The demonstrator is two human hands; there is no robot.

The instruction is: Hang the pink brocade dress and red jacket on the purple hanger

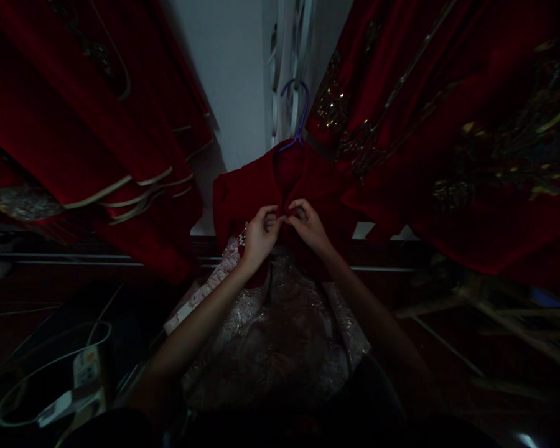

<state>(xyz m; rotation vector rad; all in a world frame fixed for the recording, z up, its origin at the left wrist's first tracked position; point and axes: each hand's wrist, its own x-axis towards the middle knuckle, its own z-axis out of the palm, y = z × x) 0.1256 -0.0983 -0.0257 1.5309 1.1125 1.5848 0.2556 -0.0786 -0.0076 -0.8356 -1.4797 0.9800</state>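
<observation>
A dark red velvet jacket (242,190) hangs on a purple hanger (297,118) in front of me, over a pale gold-patterned skirt (280,330). My left hand (260,234) and my right hand (308,224) meet at the jacket's front opening just below the neckline. Both pinch the fabric edges there with fingertips nearly touching. What lies between the fingers is too small and dark to make out.
Red garments with cream trim (88,143) hang at the left, and red gold-embroidered ones (448,137) at the right. A white wall (233,81) is behind. A white power strip with cables (81,379) lies on the dark floor at lower left.
</observation>
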